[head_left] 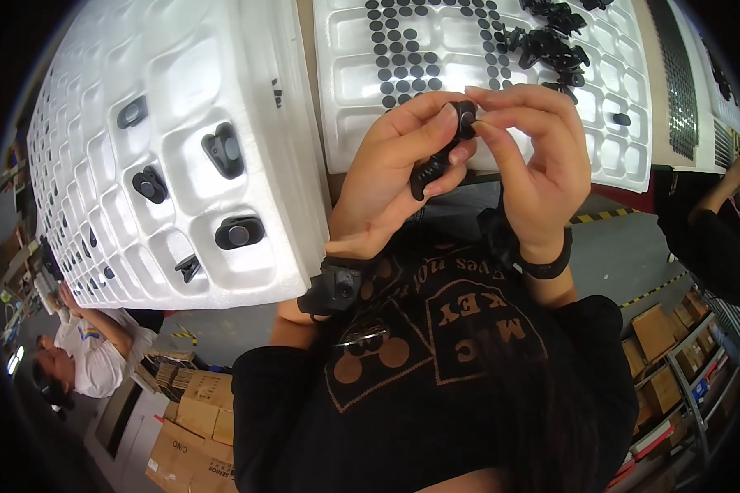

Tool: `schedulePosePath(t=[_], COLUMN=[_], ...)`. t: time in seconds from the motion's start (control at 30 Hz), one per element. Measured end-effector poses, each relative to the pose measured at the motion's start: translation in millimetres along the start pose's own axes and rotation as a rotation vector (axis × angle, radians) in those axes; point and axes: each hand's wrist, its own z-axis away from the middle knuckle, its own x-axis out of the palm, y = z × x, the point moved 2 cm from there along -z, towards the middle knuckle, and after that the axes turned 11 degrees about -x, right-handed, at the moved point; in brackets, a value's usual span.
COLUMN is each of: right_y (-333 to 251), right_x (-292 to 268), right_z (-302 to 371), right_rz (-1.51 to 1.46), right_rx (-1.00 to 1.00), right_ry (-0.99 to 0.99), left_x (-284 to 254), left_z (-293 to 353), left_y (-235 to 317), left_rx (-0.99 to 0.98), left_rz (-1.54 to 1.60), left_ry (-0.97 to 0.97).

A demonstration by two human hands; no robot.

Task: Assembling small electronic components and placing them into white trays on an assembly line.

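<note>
My left hand (395, 152) is closed around a small black clip (466, 117) with a round face, held upright over the near edge of a white foam tray (349, 123). More black clip-like pieces (427, 174) show beneath its fingers, partly hidden. My right hand (547, 152) meets it from the other side, thumb and forefinger pinched at the clip's round face; whatever sits between those fingertips is too small to name. Beyond the hands, a clear sheet of round black pads (419, 71) lies on the tray, with rows partly used up. A heap of black clips (555, 49) rests to its right.
A stack of white moulded trays (193, 70) rises close on my left, with black clips (239, 234) in some pockets. One loose clip (622, 120) lies in the front tray's right side. Co-workers sit at far left and right. Cardboard boxes (193, 419) stand on the floor.
</note>
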Motion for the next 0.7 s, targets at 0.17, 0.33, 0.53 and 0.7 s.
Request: schedulePosePath(t=[0.17,0.33,0.53,0.7], right_y=[5,8,2,-4], right_x=[-1,-4,-6,-11], right_z=[-3,-3,-12,-13], right_rz=[0.102,0.123,0.117,0.043], right_rx=[-0.098,-0.12,0.061,0.071], right_ry=[0.027,-0.026,0.14,-0.21], left_x=[-1,1,2,3], left_z=[-3,-4,-5,-3], left_y=[-1,-1,0,1], left_rx=[-0.002,-0.015,-0.019,-0.017], left_rz=[-0.007,-0.012,-0.029,-0.007], left_ry=[0.029,0.046,0.045,0.021])
